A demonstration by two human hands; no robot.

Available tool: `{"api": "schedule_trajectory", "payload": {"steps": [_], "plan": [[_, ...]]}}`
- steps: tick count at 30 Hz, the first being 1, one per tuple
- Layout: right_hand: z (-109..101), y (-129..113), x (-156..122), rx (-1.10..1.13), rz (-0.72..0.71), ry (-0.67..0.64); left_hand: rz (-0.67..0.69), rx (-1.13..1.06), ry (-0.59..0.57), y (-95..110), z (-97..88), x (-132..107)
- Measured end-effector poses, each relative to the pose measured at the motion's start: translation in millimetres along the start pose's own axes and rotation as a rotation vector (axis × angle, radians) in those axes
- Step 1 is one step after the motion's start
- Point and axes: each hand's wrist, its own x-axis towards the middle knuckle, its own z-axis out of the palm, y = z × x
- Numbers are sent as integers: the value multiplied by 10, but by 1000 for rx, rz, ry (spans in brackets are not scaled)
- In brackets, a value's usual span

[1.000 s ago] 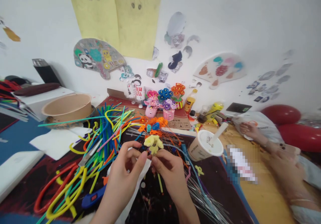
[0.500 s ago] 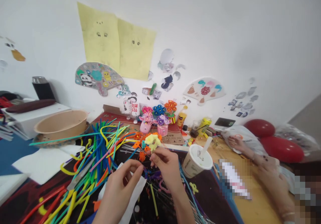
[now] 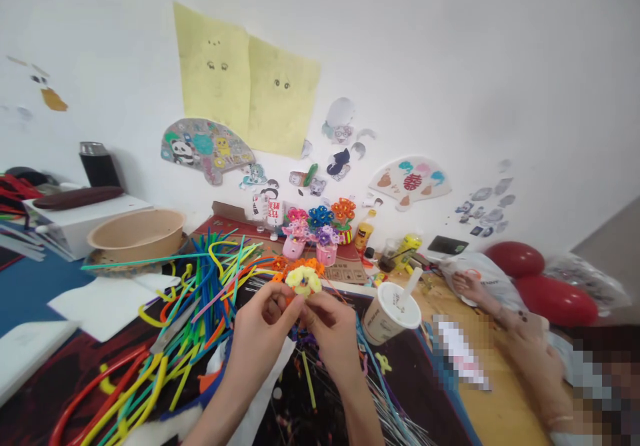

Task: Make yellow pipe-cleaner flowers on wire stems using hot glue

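Observation:
Both hands meet over the dark table mat, fingertips closed around a pale yellow pipe-cleaner flower [image 3: 303, 279]. My left hand [image 3: 265, 323] pinches it from the left, thumb against forefinger. My right hand [image 3: 333, 329] grips just below the bloom from the other side; the stem is hidden by the fingers. Right behind the flower lie orange pipe-cleaner pieces [image 3: 285, 264]. A big heap of loose coloured pipe cleaners [image 3: 205, 299] spreads to the left of my hands. One yellow-green pipe cleaner [image 3: 309, 379] lies on the mat between my forearms.
A lidded paper cup with a straw [image 3: 390, 313] stands right of my hands. Small potted pipe-cleaner flowers [image 3: 325, 226] line the back. At left are a tan bowl [image 3: 137, 233] and red-handled scissors or pliers [image 3: 95, 386]. Another person's arm [image 3: 525, 339] rests at right near red balloons [image 3: 555, 299].
My left hand has moved up and right to the yellow flower, so both hands now hold it. The view has shifted slightly left.

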Motion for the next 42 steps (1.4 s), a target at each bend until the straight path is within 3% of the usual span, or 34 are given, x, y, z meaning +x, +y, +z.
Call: {"api": "schedule_trajectory", "payload": {"steps": [6, 19, 42], "plan": [[-1, 15, -40, -24, -8, -19, -3, 5, 3, 61, 10, 4], [7, 44, -30, 0, -29, -2, 3, 9, -41, -29, 29, 27], [16, 57, -2, 20, -76, 8, 57, -8, 9, 20, -15, 65]]}}
